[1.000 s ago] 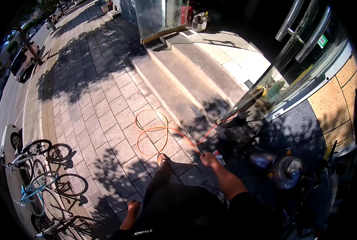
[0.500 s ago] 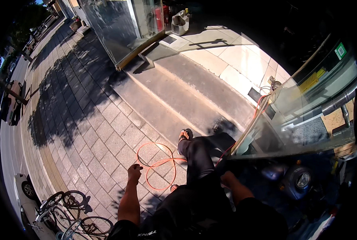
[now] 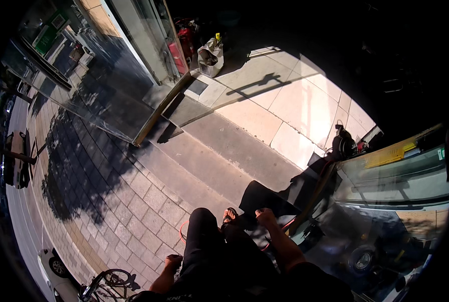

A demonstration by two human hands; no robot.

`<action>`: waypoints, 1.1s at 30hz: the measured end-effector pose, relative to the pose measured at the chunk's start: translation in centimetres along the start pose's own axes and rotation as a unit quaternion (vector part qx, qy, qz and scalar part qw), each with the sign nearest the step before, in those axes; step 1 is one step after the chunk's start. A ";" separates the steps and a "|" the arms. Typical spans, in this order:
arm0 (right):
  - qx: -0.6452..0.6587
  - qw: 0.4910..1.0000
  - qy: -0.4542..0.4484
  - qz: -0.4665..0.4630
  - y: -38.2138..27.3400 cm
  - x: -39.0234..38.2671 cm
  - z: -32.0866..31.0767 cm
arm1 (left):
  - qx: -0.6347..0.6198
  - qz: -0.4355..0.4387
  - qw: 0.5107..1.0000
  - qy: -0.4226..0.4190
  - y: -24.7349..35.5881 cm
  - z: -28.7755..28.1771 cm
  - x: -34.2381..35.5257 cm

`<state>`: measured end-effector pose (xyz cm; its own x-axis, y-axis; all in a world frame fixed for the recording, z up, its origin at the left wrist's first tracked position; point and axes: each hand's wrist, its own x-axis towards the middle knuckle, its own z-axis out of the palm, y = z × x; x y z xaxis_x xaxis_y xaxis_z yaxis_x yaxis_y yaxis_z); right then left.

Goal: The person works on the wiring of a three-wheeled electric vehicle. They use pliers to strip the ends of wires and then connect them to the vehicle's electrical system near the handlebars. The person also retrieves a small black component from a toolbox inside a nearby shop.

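My left hand hangs low beside my left thigh, its fingers curled in and nothing visible in them. Ahead of my right thigh, my right hand is raised over the lower step, also closed, with no object showing. An orange hose lies looped on the paving, mostly hidden behind my left leg. A reddish stretch of hose or cord shows past my right hand, by the foot of the right glass door. My sandalled foot is by the lowest of the grey steps.
Glass doors stand open at left and right of the steps. Up on the sunlit tiled landing are a whitish bag and a dark coiled device. Bicycles stand at lower left; a vehicle headlight shows lower right.
My view has moved closer to the steps and doorway. My left knee has come forward, covering most of the hose. My right hand has swung forward, and my left hand has dropped back.
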<state>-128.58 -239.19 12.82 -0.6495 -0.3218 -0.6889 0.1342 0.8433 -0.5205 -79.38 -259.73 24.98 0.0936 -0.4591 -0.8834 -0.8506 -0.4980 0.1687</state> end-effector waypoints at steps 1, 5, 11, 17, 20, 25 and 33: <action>-0.007 0.999 0.009 -0.031 -1.4 0.9 -0.8 | 0.054 0.017 0.998 -0.001 3.1 -0.7 -1.7; -0.046 0.997 0.019 -0.063 -1.7 7.3 -2.2 | 0.077 0.032 0.996 0.032 6.3 -2.2 2.1; -0.075 0.994 -0.031 0.076 -7.6 6.4 -12.8 | 0.067 0.050 0.996 0.031 24.9 -7.0 9.5; -0.034 0.998 -0.043 0.017 -9.6 3.5 -22.3 | -0.079 0.267 0.960 -0.014 58.4 -13.7 12.3; 0.134 0.978 -0.036 0.159 -20.4 3.0 -26.3 | -0.173 0.363 0.915 -0.047 74.6 -14.2 6.1; 0.021 0.976 -0.016 0.218 -28.8 13.8 -32.5 | 0.002 0.443 0.896 -0.007 85.8 -10.9 11.3; -0.209 0.960 0.083 -0.166 -46.1 40.7 -48.0 | 0.015 0.188 0.970 0.156 87.4 -6.4 9.7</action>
<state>-197.12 -270.54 32.99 -0.7197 -0.5591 -0.4117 -0.3903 0.8162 -0.4261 -149.51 -312.48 33.94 -0.0777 -0.8070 -0.5854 -0.8690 -0.2330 0.4366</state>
